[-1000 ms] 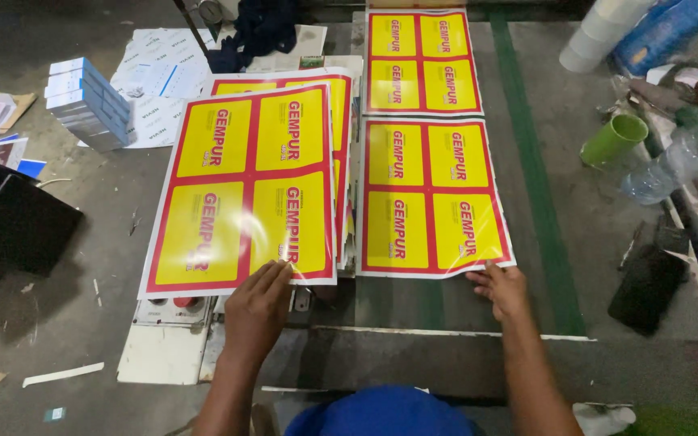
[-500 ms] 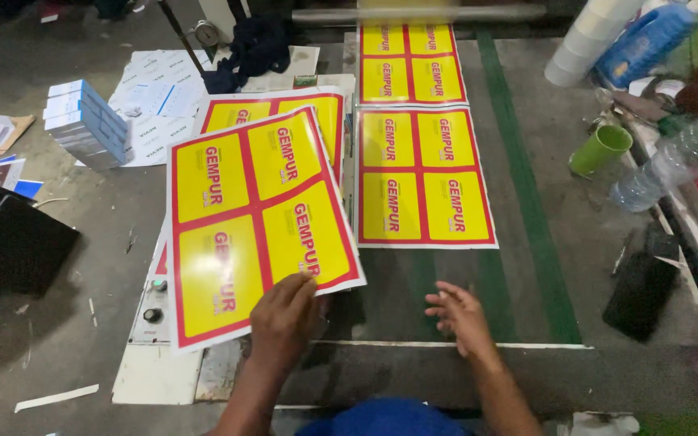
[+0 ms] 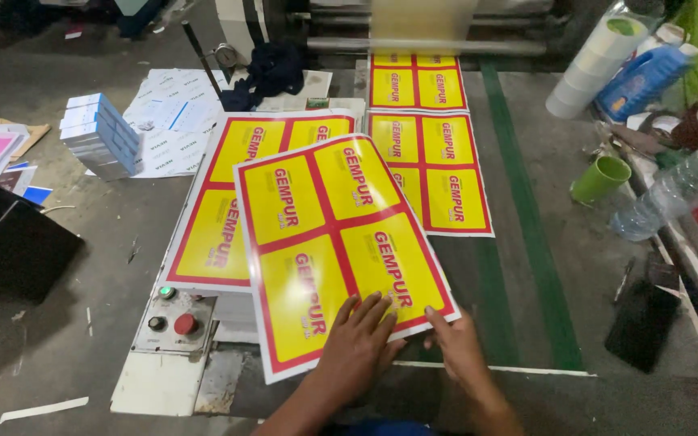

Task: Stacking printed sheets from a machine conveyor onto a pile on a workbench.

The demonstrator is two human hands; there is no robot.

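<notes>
As both hands [image 3: 401, 343] press | yellow-red sheet [image 3: 337, 242] tilted | stack [image 3: 228, 218] beneath

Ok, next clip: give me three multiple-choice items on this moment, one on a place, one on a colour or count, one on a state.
1. Where does the green cup stand?
A. Right of the belt, near the clear bottle
B. On the stack of printed sheets
C. Beside the control box

2. How many yellow panels does the top sheet carry?
A. Two
B. Four
C. Six

3. How do the hands meet that sheet?
A. Both lifted clear of it
B. Only the right hand touches it
C. The left hand lies flat on it, the right hand is at its near edge

Answers: 1 A, the cup sits on the right next to the bottle. 2 B, red bars split the sheet into two rows of two. 3 C, left fingers spread on the yellow print, right fingertips at the lower edge.
</notes>
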